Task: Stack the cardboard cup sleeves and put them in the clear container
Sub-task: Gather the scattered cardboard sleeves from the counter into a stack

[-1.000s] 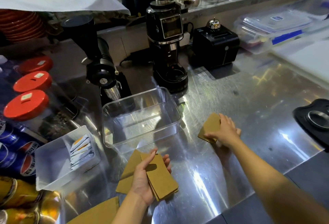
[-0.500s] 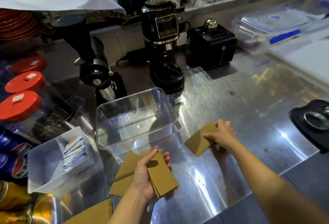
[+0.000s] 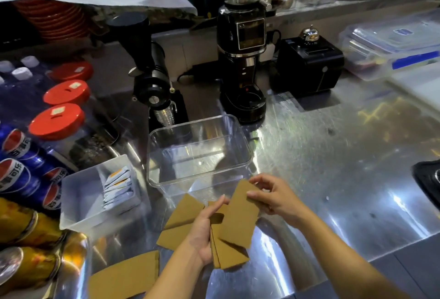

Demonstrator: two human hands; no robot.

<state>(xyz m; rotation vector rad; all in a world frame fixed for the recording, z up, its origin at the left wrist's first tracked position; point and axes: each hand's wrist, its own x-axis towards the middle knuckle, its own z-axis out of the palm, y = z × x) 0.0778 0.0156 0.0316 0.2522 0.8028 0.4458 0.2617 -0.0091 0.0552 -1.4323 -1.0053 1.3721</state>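
Lettering is legible only on the blue soft-drink cans with red, white and blue roundels (image 3: 16, 170) at the left edge, which carry Chinese characters; the small labels on the round red jar lids (image 3: 57, 121) and the blue-and-white sticker on the lidded clear plastic boxes (image 3: 390, 44) at the far right are too blurred to read.

The flat brown cardboard cup sleeves are plain, unprinted and tapered. The left hand (image 3: 204, 234) grips a small fanned stack of flat brown cardboard sleeves (image 3: 226, 254), thumb across the top. The right hand (image 3: 273, 197) pinches a single brown cardboard sleeve (image 3: 240, 217) by its upper edge, laid tilted over that stack. Two more loose brown sleeves (image 3: 181, 222) lie overlapping on the shiny steel counter (image 3: 321, 156) under the left wrist, and another brown sleeve (image 3: 128, 275) lies near the bottom edge, partly cut off by the frame.

The clear rectangular plastic container (image 3: 198, 151) stands just beyond the hands, holding no sleeves. Beside it on the left is a white open tray of white sachets (image 3: 119, 188); their print cannot be made out. Behind stand two black coffee grinders (image 3: 242, 60). A black object at the right edge is cut off.
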